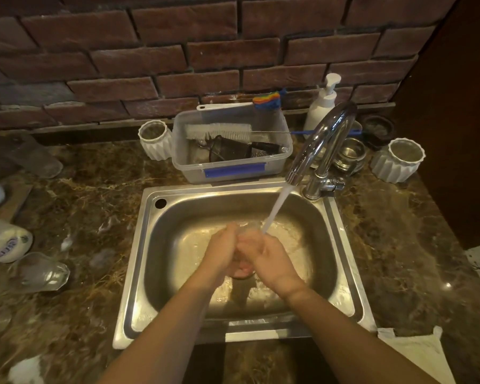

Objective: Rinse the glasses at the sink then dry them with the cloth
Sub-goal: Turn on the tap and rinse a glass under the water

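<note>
Both hands are over the steel sink, wrapped around a clear glass that is mostly hidden between them. My left hand grips its left side and my right hand its right side. Water from the chrome tap streams down onto the glass's upper end by my right fingers. Another clear glass lies on its side on the counter at the left, with more glasses blurred around it. A white cloth lies on the counter at the sink's front right corner.
Behind the sink stands a clear plastic tub with brushes in it. White ribbed pots, a soap pump bottle and small glass jars line the brick wall. A plastic bag lies far left.
</note>
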Tool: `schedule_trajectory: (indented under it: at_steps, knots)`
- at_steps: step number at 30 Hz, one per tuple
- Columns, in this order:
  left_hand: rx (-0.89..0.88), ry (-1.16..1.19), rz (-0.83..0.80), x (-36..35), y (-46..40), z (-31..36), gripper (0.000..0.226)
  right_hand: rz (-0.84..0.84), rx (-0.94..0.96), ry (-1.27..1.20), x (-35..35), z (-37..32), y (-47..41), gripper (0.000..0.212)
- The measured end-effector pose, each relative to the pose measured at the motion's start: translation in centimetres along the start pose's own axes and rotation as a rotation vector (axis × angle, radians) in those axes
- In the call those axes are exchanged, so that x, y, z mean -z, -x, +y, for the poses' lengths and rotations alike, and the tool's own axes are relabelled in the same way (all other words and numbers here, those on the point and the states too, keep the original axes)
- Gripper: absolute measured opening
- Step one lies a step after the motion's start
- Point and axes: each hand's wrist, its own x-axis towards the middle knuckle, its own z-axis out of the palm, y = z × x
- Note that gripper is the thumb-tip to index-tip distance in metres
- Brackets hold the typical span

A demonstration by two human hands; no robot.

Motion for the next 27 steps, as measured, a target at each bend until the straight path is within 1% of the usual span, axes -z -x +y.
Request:
schedule_trajectory:
  at_steps: [1,2,3,4,5,6,7,8,9,10,11,12,13,14,15,17,19,20,21,22,23,24,25,27]
  knots:
    - [0.091,-0.104,-0.050,0.4,-0.4,0.3,0.038,-0.033,0.002,0.134,0.2,0.7,0.0,0.016]
    - [0.143,-0.202,-0.074,0.6,-0.5,0.7,0.032,-0.068,0.007,0.266,0.2,1.1,0.2,0.014]
    - [0.155,-0.260,-0.076,0.6,-0.7,1.1,0.027,-0.071,0.022,0.369,0.3,1.3,0.3,0.014]
    - [0.119,-0.276,-0.049,0.4,-0.8,1.3,0.026,-0.034,0.032,0.407,0.3,1.5,0.2,0.017]
    - [0.028,-0.272,-0.005,-0.2,-0.6,1.3,0.029,0.016,0.043,0.407,0.3,1.3,0.1,0.021]
    - [-0.129,-0.289,0.063,-0.8,-0.1,0.9,0.035,0.058,0.040,0.360,0.3,1.0,0.0,0.024]
    - [-0.340,-0.364,0.138,-1.1,0.4,0.4,0.041,0.097,0.027,0.259,0.4,0.5,-0.1,0.023]
    - [-0.560,-0.479,0.190,-1.4,0.8,-0.2,0.043,0.136,-0.005,0.106,0.4,0.2,-0.2,0.022]
    - [-0.745,-0.585,0.196,-1.4,1.1,-0.8,0.042,0.167,-0.050,-0.033,0.5,-0.2,-0.1,0.020]
    - [-0.832,-0.639,0.196,-1.3,0.8,-1.7,0.038,0.191,-0.087,-0.134,0.3,-0.5,0.0,0.022]
    - [-0.813,-0.600,0.212,-1.4,0.7,-2.3,0.032,0.200,-0.103,-0.195,0.0,-0.5,0.2,0.024]
    - [-0.697,-0.476,0.243,-1.5,0.4,-2.3,0.029,0.198,-0.097,-0.242,-0.3,-0.4,0.3,0.022]
    - [-0.518,-0.305,0.272,-1.8,0.3,-1.9,0.029,0.203,-0.082,-0.253,-0.5,-0.1,0.2,0.017]
    - [-0.312,-0.136,0.267,-2.1,0.2,-1.2,0.032,0.204,-0.053,-0.190,-0.5,0.4,0.0,0.012]
    - [-0.121,0.008,0.204,-2.3,0.4,-0.4,0.035,0.189,-0.006,-0.059,-0.3,0.9,-0.1,0.009]
    - [0.182,0.164,-0.005,-2.0,0.3,0.6,0.040,0.073,0.106,0.296,0.7,1.4,-0.1,0.010]
    - [0.394,0.250,-0.204,-0.9,0.4,1.1,0.046,-0.102,0.301,0.713,2.2,1.0,0.1,0.022]
    - [0.444,0.241,-0.256,-0.5,0.3,1.1,0.043,-0.193,0.386,0.901,3.1,0.6,0.2,0.031]
    - [0.470,0.189,-0.293,-0.3,0.3,1.0,0.036,-0.274,0.429,1.050,3.7,0.2,0.2,0.040]
    - [0.478,0.113,-0.302,-0.2,0.3,1.0,0.030,-0.323,0.422,1.149,4.1,-0.3,0.3,0.047]
    - [0.462,0.072,-0.274,-0.4,0.4,0.9,0.027,-0.335,0.370,1.181,4.2,-0.6,0.4,0.050]
    - [0.407,0.097,-0.217,-0.9,0.7,1.0,0.025,-0.282,0.290,1.099,4.1,-1.0,0.5,0.053]
    - [0.317,0.170,-0.147,-1.7,0.9,0.7,0.025,-0.173,0.184,0.897,3.7,-1.2,0.5,0.053]
    - [0.045,0.297,0.018,-3.5,1.1,-0.4,0.021,0.062,0.011,0.391,2.5,-1.4,0.1,0.045]
